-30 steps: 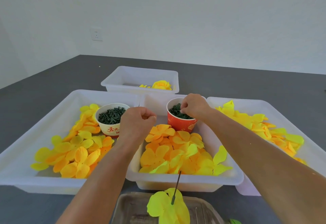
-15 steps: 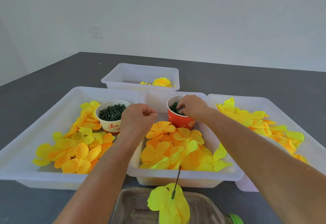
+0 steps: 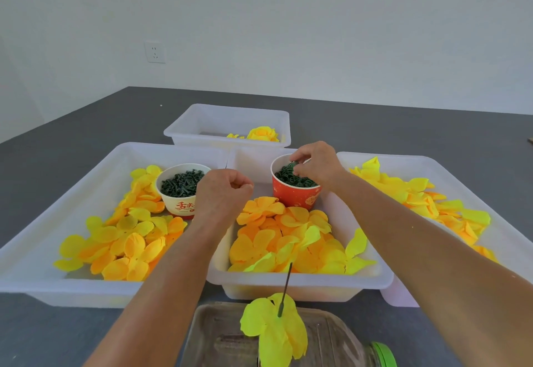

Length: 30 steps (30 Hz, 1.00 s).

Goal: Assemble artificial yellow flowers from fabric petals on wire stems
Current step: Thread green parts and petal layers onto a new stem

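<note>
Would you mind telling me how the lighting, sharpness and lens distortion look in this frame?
Head view: soft, even light, faint shadows, no harsh glare; wide-angle lens stretches the forearms; right hand at the red cup looks sharp, as do the petals.

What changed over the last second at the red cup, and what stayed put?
The right hand lifted slightly and now pinches a green ring above the red cup; earlier its fingers were down among the pieces. The left hand stays curled by the white cup, seemingly pinching a thin wire. The trays did not move.
</note>
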Each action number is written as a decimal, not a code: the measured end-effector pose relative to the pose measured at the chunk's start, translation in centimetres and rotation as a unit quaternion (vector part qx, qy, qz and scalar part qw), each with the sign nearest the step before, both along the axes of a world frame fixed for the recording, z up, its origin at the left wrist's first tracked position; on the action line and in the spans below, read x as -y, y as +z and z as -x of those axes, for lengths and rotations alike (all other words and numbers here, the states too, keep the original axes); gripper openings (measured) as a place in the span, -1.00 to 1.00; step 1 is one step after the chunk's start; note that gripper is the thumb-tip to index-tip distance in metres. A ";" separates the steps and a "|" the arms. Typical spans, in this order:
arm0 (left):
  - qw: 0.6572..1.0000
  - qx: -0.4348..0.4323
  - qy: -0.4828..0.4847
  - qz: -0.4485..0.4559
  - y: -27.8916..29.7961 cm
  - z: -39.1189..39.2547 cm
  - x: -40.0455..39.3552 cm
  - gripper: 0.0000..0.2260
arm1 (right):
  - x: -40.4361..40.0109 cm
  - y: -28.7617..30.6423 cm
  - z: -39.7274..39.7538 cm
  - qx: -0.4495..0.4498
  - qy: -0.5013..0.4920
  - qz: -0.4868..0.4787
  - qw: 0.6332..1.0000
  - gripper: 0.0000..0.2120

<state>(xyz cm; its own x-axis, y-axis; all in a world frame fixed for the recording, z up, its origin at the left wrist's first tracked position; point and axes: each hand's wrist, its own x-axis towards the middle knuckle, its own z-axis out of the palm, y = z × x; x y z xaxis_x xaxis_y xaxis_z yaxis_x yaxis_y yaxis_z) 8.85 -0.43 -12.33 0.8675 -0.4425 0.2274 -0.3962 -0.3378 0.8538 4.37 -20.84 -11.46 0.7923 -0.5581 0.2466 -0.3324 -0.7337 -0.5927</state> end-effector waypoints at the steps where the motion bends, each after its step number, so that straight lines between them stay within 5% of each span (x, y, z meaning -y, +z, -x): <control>1: 1.000 0.000 0.000 0.001 0.0 0.0 0.0 -0.91 | 0.0 0.1 0.3 0.023 0.002 -0.038 0.999 -0.74; 14: 1.000 0.007 0.007 0.003 0.2 0.2 0.0 -0.89 | -0.2 0.3 2.4 0.139 0.040 -0.305 0.941 -0.74; 24: 0.984 0.012 -0.112 0.141 5.2 3.5 -2.6 -0.79 | -7.6 4.8 7.8 0.181 0.236 -0.448 0.843 -0.80; 30: 0.965 -0.105 -0.174 0.165 7.1 6.8 -5.7 -0.94 | -11.3 6.0 11.0 0.182 0.275 -0.442 0.834 -0.82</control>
<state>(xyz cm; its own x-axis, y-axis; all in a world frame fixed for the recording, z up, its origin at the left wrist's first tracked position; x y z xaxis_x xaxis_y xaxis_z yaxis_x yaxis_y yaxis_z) 2.03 5.30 -5.21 0.7212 -0.6497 0.2403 -0.2424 0.0883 0.9662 -6.68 -9.51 -5.45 0.9509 -0.2262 0.2111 0.2303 0.0616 -0.9712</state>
